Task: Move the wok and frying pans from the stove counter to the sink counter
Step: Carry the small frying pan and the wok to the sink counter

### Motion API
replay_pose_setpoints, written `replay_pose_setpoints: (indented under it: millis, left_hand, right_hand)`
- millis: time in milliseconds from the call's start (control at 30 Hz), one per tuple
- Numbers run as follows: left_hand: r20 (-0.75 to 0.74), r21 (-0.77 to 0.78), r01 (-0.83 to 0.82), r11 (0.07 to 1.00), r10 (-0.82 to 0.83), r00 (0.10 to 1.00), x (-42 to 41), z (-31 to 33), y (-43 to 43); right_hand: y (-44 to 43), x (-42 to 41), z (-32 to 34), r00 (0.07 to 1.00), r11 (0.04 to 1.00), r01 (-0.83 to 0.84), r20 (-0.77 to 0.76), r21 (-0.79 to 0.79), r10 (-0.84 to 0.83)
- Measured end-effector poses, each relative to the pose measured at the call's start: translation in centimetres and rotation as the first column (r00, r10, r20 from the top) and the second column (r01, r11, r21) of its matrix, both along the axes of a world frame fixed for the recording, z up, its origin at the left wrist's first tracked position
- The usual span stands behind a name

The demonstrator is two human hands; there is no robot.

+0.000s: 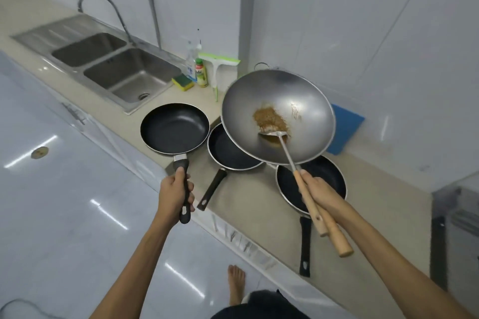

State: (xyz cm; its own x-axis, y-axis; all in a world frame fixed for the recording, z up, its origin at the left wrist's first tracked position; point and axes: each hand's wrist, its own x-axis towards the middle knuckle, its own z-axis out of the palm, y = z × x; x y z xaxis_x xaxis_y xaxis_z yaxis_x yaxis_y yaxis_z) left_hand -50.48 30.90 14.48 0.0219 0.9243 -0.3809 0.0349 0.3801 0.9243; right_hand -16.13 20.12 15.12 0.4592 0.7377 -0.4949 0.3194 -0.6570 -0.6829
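Observation:
My left hand [176, 193] grips the black handle of a black frying pan [175, 128], which hovers level over the counter edge just right of the sink. My right hand [320, 193] holds two wooden handles together: that of a steel wok [277, 101] and that of a metal spatula [281, 141] resting in the wok on brown food residue. The wok is raised and tilted toward me above two more black frying pans, one in the middle [228, 153] and one on the right [290, 186], both lying on the beige counter [248, 194].
A double-bowl steel sink [116, 67] with a curved tap lies at the left. Behind the pans stand a spray bottle, a green-capped bottle [201, 74], a yellow-green sponge [182, 82] and a squeegee [216, 70]. A blue board [346, 132] leans on the wall. My bare foot [236, 285] is on the tiled floor.

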Motion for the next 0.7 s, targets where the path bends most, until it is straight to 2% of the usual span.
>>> replay_pose_setpoints:
  millis: [100, 267, 433, 700]
  left_hand:
    - [-0.043, 0.029, -0.055, 0.998, 0.056, 0.998, -3.2, 0.6, 4.2]
    - [-0.017, -0.014, -0.167, 0.986, 0.167, 0.986, -9.0, 1.0, 9.7]
    - [-0.01, -0.005, -0.224, 0.975, 0.224, 0.975, -15.5, 0.8, 16.0]
    - [-0.028, 0.009, -0.232, 0.973, 0.232, 0.972, -31.1, 1.3, 28.6]
  right_hand:
    - [5.9, -2.6, 0.7, 0.998, 0.998, -0.068, -0.008, -0.004, 0.068]
    - [14.3, -7.0, 1.2, 0.985, 0.985, -0.171, 0.018, -0.033, 0.172]
    - [22.2, -11.7, 0.4, 0.986, 0.988, -0.149, -0.079, -0.046, 0.146]
    - [36.3, -25.0, -0.5, 0.989, 0.99, -0.144, -0.019, -0.008, 0.144]
